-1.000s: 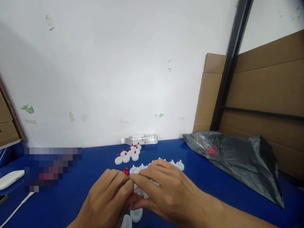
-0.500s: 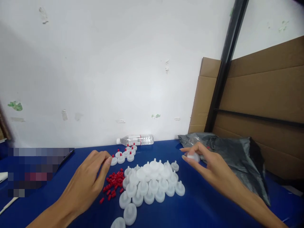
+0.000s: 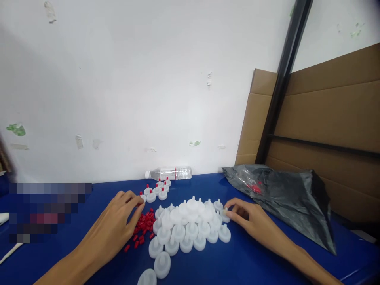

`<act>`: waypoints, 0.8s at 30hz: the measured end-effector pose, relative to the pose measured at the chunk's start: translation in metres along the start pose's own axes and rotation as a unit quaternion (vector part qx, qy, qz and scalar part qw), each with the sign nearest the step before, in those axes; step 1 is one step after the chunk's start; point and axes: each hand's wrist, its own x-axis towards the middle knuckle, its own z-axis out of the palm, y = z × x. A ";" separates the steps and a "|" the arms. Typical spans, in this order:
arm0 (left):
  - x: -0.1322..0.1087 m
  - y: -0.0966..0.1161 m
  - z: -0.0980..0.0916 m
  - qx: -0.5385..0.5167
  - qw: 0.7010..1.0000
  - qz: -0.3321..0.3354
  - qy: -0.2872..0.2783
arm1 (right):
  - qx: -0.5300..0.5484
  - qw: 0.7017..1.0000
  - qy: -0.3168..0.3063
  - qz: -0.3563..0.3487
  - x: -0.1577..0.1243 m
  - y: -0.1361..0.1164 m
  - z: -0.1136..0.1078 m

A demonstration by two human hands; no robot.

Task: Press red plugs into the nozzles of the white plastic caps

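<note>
A heap of white plastic caps (image 3: 190,223) lies on the blue table (image 3: 255,261). Left of it is a scatter of small red plugs (image 3: 143,229). Behind that stand several white caps with red plugs fitted (image 3: 156,191). My left hand (image 3: 114,227) rests at the left of the red plugs, fingers curled, fingertips close to the nearest fitted cap. My right hand (image 3: 247,217) is at the right edge of the heap, its fingers pinched on a white cap (image 3: 225,214).
A clear water bottle (image 3: 168,173) lies against the white wall. A black plastic bag (image 3: 285,198) with red pieces showing lies at the right, in front of cardboard sheets (image 3: 326,114). A white object (image 3: 3,218) and a thin cable (image 3: 10,253) are at the far left.
A second ago both hands were together over the heap. They then spread apart, the right hand lifting a white cap to the right. Now the right hand has come back down to the heap's edge.
</note>
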 end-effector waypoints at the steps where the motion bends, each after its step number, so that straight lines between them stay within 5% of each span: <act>1: 0.000 0.000 0.000 0.002 1.000 0.001 0.003 | 0.000 1.000 0.003 -0.002 -0.001 -0.001 0.000; 7: -0.003 -0.003 0.007 -0.009 1.000 0.005 -0.009 | -0.028 0.996 0.082 -0.006 0.001 -0.007 -0.012; 15: -0.005 0.003 0.001 -0.022 0.999 -0.018 -0.038 | -0.090 0.985 0.134 -0.062 0.041 -0.042 -0.034; 20: 0.001 -0.021 0.007 0.044 0.998 -0.041 -0.009 | -0.101 0.976 0.150 -0.122 0.070 -0.074 -0.029; 24: 0.004 -0.038 0.014 0.130 0.991 -0.005 -0.039 | -0.126 0.960 0.175 -0.179 0.073 -0.086 -0.013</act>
